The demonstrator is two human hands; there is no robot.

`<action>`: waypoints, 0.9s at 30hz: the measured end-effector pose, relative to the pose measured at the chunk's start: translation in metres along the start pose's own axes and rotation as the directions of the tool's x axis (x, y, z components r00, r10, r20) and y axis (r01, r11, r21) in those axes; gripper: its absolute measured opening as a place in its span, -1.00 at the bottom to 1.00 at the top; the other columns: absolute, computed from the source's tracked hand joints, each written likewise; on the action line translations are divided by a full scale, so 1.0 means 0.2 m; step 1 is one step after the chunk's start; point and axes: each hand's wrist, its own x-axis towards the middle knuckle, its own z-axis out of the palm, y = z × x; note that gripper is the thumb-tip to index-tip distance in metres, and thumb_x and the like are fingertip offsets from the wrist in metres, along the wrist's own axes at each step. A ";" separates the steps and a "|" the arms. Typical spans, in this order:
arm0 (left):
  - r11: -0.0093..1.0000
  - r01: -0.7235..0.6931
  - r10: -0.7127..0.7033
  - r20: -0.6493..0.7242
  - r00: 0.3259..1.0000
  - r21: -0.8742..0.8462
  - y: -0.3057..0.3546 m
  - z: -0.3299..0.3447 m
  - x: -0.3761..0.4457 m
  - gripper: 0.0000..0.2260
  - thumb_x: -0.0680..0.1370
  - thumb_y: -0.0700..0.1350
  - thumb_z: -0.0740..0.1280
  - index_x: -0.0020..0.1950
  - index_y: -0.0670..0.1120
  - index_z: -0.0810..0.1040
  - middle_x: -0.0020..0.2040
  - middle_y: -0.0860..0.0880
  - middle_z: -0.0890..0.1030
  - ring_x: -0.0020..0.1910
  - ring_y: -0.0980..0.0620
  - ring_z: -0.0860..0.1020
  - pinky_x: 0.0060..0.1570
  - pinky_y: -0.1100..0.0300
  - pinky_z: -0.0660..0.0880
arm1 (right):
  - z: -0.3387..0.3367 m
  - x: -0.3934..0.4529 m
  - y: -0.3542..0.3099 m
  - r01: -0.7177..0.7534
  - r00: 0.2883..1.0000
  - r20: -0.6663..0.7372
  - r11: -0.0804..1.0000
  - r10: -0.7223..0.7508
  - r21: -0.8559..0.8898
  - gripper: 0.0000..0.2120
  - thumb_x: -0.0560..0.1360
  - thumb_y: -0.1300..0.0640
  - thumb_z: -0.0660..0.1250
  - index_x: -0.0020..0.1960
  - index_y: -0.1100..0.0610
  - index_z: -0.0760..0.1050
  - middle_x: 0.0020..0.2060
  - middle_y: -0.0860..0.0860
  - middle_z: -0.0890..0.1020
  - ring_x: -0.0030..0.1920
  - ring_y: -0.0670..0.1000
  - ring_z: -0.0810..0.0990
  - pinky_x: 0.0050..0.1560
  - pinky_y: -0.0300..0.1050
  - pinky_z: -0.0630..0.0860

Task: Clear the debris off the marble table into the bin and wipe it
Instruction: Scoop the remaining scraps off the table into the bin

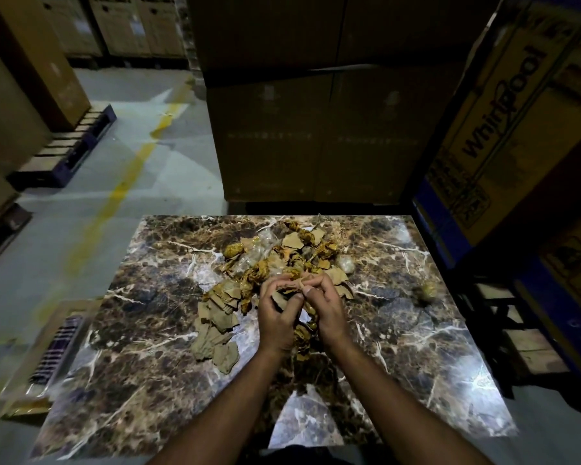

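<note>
Both hands are right in the middle of the marble table (pixel 399 330), close together over the near end of the debris pile (pixel 272 263). The left hand (pixel 277 317) has its fingers curled round a few torn brown cardboard scraps, and the right hand (pixel 327 308) is curled in too, pinching at the same bunch of scraps – thumbs nearly touching each other. So both are gripping debris, not just resting on it.

The pile itself runs from the far middle of the table down toward the near left: crumpled yellowish-brown wads, bits of clear plastic wrap and flat cardboard pieces (pixel 215 333) fanned out on the left of the hands. One little crumpled ball (pixel 428 292) sits by itself well off to the right, near the table's right edge, and a pale plastic wad (pixel 346 263) lies at the right fringe of the pile.

On the floor at the near left, just beside the table, there's a shallow cardboard box (pixel 24 391) with a striped or checked cloth (pixel 57 350) lying in it. Big cartons (pixel 316 129) are stacked behind the table, and a Whirlpool box (pixel 503 105) leans in on the right. Dim light – hard to make out finer detail.
</note>
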 end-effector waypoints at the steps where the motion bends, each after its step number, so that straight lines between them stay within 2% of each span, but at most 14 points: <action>1: 1.000 0.003 -0.003 0.000 1.000 -0.012 0.00 0.00 0.00 -0.70 0.35 0.13 0.39 0.05 0.11 0.59 0.27 0.03 0.51 0.23 0.21 0.51 0.15 0.29 0.46 | 0.00 0.00 -0.01 0.009 1.000 -0.001 1.000 -0.009 0.001 -0.69 0.38 -0.15 0.36 -0.09 0.09 0.49 -0.04 -0.08 0.60 0.11 -0.03 0.58 0.11 -0.05 0.50; 2: 1.000 0.014 -0.014 0.009 1.000 -0.017 -0.01 -0.01 0.01 -0.66 0.35 0.14 0.39 0.09 0.12 0.59 0.32 0.06 0.49 0.27 0.22 0.49 0.17 0.32 0.45 | 0.00 0.00 -0.02 0.017 1.000 -0.003 1.000 -0.017 -0.007 -0.70 0.38 -0.14 0.35 -0.09 0.09 0.48 -0.08 -0.07 0.57 0.03 -0.03 0.57 0.04 -0.09 0.47; 3: 1.000 0.022 -0.022 0.028 0.999 -0.016 -0.02 -0.01 0.02 -0.60 0.35 0.15 0.40 0.14 0.05 0.61 0.33 0.07 0.51 0.28 0.22 0.49 0.19 0.28 0.46 | 0.00 -0.01 -0.03 0.029 1.000 0.000 1.000 -0.029 -0.009 -0.70 0.39 -0.13 0.35 -0.09 0.09 0.45 -0.12 -0.06 0.54 -0.05 -0.04 0.53 -0.01 -0.11 0.45; 5: 1.000 0.021 -0.021 0.063 0.998 0.010 -0.04 0.00 0.03 -0.54 0.37 0.14 0.40 0.15 -0.12 0.61 0.23 0.02 0.61 0.24 0.12 0.56 0.23 0.07 0.50 | -0.01 -0.01 -0.04 0.043 0.999 -0.005 0.999 -0.043 -0.004 -0.68 0.39 -0.11 0.35 -0.02 0.08 0.42 -0.12 -0.03 0.49 -0.10 -0.06 0.49 -0.04 -0.10 0.44; 6: 1.000 0.010 -0.011 0.067 0.998 0.015 -0.04 0.00 0.04 -0.57 0.38 0.11 0.39 0.13 -0.13 0.62 0.16 -0.02 0.65 0.20 0.05 0.59 0.22 -0.03 0.52 | -0.02 -0.01 -0.04 0.038 0.999 -0.012 0.999 -0.038 -0.002 -0.64 0.38 -0.12 0.36 0.04 0.08 0.42 -0.08 -0.01 0.50 -0.08 -0.06 0.52 -0.03 -0.09 0.48; 9: 1.000 -0.013 0.012 0.068 0.998 0.017 -0.02 0.02 0.04 -0.67 0.39 0.07 0.37 0.07 -0.07 0.65 0.03 -0.02 0.69 0.10 -0.01 0.63 0.15 -0.01 0.55 | -0.05 -0.01 -0.03 -0.009 1.000 0.001 1.000 0.009 0.019 -0.42 0.37 -0.19 0.37 0.34 -0.01 0.43 0.22 0.08 0.52 0.19 0.01 0.58 0.17 -0.02 0.57; 11: 1.000 -0.006 0.004 0.087 0.996 0.021 -0.02 0.02 0.06 -0.69 0.41 0.05 0.37 0.07 -0.07 0.66 0.05 -0.02 0.69 0.15 -0.05 0.62 0.20 -0.05 0.53 | -0.07 0.00 -0.04 -0.027 0.999 0.018 1.000 0.027 -0.012 -0.35 0.37 -0.24 0.35 0.41 -0.06 0.44 0.35 0.04 0.43 0.33 0.01 0.51 0.27 -0.06 0.54; 13: 1.000 0.012 -0.013 0.092 0.996 0.004 -0.01 0.03 0.07 -0.73 0.43 -0.03 0.37 0.07 -0.11 0.65 0.05 -0.03 0.69 0.14 -0.05 0.62 0.19 -0.03 0.54 | -0.08 0.00 -0.05 -0.034 0.999 0.032 0.999 0.034 -0.021 -0.36 0.35 -0.27 0.35 0.39 -0.07 0.48 0.35 -0.02 0.37 0.36 -0.02 0.47 0.28 -0.11 0.52; 16: 0.999 0.019 -0.017 0.067 0.998 -0.030 0.01 0.06 0.06 -0.74 0.45 -0.11 0.36 0.09 -0.17 0.62 0.02 -0.05 0.69 0.08 -0.03 0.64 0.09 0.09 0.56 | -0.09 0.03 -0.06 -0.020 0.999 0.037 0.999 0.022 -0.044 -0.44 0.34 -0.27 0.35 0.30 -0.09 0.54 0.38 -0.09 0.30 0.38 -0.08 0.42 0.34 -0.06 0.48; 18: 1.000 0.009 -0.009 0.034 0.999 -0.012 -0.01 0.07 0.05 -0.69 0.43 -0.02 0.38 0.10 -0.15 0.61 0.06 -0.14 0.65 0.09 -0.09 0.62 0.10 0.04 0.55 | -0.10 0.04 -0.08 -0.034 0.996 0.087 0.999 0.036 -0.018 -0.46 0.36 -0.22 0.36 0.28 -0.02 0.55 0.41 0.01 0.39 0.37 -0.04 0.48 0.33 -0.03 0.50; 21: 0.999 0.014 -0.013 -0.023 1.000 0.043 -0.06 0.08 0.04 -0.67 0.41 0.05 0.37 0.10 -0.08 0.59 0.17 -0.26 0.52 0.17 -0.20 0.55 0.18 -0.16 0.53 | -0.12 0.04 -0.11 -0.055 0.989 0.138 0.998 0.049 0.042 -0.49 0.38 -0.15 0.36 0.23 0.11 0.55 0.25 0.15 0.59 0.23 0.09 0.62 0.15 -0.07 0.59; 24: 0.999 0.000 0.001 -0.032 0.999 0.042 -0.07 0.09 0.01 -0.66 0.43 0.04 0.35 0.12 -0.11 0.57 0.12 -0.26 0.55 0.14 -0.21 0.55 0.16 -0.23 0.51 | -0.12 0.03 -0.11 -0.037 0.991 0.133 0.998 0.030 0.053 -0.54 0.42 -0.11 0.34 0.19 0.16 0.56 0.21 0.18 0.61 0.18 0.13 0.63 0.09 -0.07 0.60; 27: 0.997 -0.035 0.037 -0.026 0.999 0.069 -0.08 0.10 0.00 -0.76 0.43 0.04 0.34 0.07 0.04 0.57 0.10 -0.24 0.56 0.12 -0.23 0.55 0.12 -0.21 0.52 | -0.12 0.02 -0.10 -0.022 0.992 0.125 0.997 0.012 0.078 -0.61 0.47 -0.05 0.30 0.16 0.19 0.55 0.16 0.18 0.63 0.13 0.08 0.65 0.03 -0.16 0.57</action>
